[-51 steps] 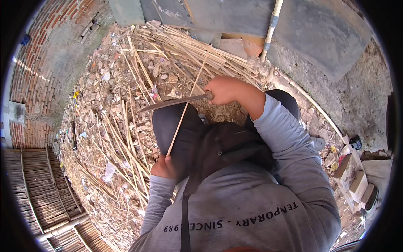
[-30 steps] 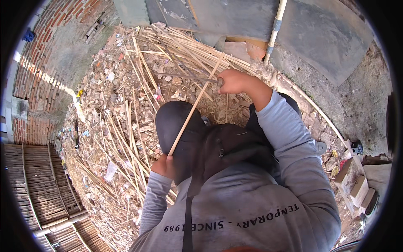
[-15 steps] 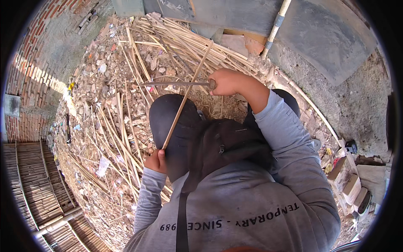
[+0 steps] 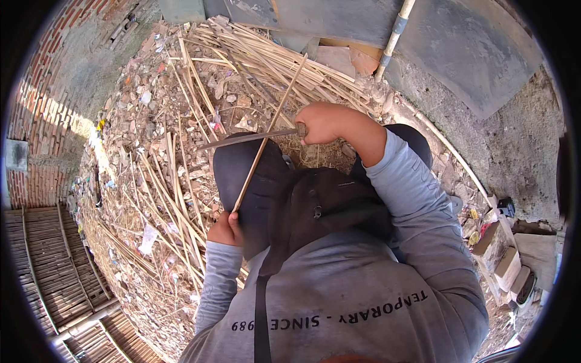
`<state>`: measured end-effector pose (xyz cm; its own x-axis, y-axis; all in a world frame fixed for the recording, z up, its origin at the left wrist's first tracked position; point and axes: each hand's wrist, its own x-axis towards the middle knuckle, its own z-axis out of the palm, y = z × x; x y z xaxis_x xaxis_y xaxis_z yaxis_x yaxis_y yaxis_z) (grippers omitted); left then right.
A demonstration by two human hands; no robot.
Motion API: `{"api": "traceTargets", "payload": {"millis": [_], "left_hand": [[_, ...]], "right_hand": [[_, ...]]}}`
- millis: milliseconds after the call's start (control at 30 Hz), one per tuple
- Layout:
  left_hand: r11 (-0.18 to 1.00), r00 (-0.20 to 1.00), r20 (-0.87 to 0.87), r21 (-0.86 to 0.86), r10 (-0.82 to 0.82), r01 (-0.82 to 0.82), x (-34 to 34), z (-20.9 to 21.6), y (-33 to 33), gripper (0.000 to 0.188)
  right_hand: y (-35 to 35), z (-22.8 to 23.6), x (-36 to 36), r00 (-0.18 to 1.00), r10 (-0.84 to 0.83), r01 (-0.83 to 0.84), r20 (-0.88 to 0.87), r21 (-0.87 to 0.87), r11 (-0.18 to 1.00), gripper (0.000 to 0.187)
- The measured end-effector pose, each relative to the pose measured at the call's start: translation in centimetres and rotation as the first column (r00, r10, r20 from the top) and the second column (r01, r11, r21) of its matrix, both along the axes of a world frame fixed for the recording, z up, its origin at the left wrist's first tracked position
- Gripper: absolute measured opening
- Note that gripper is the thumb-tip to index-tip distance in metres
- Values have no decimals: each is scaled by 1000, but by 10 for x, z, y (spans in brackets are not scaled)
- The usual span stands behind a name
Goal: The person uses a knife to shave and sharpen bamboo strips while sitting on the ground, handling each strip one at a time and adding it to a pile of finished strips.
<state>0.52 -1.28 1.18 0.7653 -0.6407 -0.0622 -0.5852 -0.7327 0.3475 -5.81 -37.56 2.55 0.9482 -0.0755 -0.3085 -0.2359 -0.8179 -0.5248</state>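
Note:
My left hand (image 4: 224, 229) is closed around the lower end of a thin bamboo strip (image 4: 272, 123), beside my left knee. The strip slants up and away to the right, its far end over the stick pile. In my right hand (image 4: 319, 123) is the handle of a long-bladed knife (image 4: 242, 140). Its dark blade points left and crosses the strip near the middle, just above my left knee. Whether the edge touches the strip or only overlaps it in view, I cannot tell.
A pile of bamboo strips (image 4: 290, 57) lies at the far side, and more loose strips (image 4: 172, 212) lie at left on littered, stony ground. A pale pipe (image 4: 396, 39) stands by the grey wall. Bricks or blocks (image 4: 507, 270) sit at right; a bamboo slat panel (image 4: 51, 260) at lower left.
The knife's blade has moved nearer to me along the strip and now tilts, its tip lower. My right hand has shifted slightly left and nearer. My left hand stays about where it was.

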Motion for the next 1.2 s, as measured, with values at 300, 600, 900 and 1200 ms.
{"api": "traceTargets", "payload": {"millis": [300, 600, 900, 1200], "left_hand": [[999, 997, 64, -15, -38, 39, -3, 11, -9, 45], [1000, 994, 106, 28, -2, -1, -4, 5, -9, 46], [999, 994, 105, 35, -15, 11, -3, 3, -9, 44], [1000, 990, 139, 22, -11, 8, -6, 3, -13, 41]], "right_hand": [[-40, -9, -7, 982, -188, 188, 29, -17, 982, 38], [-32, -3, -5, 995, -96, 98, -41, 54, 994, 35], [-8, 12, -9, 999, -42, 42, -25, 22, 999, 45], [-36, -8, -12, 979, -193, 195, 67, -15, 981, 45]]}}
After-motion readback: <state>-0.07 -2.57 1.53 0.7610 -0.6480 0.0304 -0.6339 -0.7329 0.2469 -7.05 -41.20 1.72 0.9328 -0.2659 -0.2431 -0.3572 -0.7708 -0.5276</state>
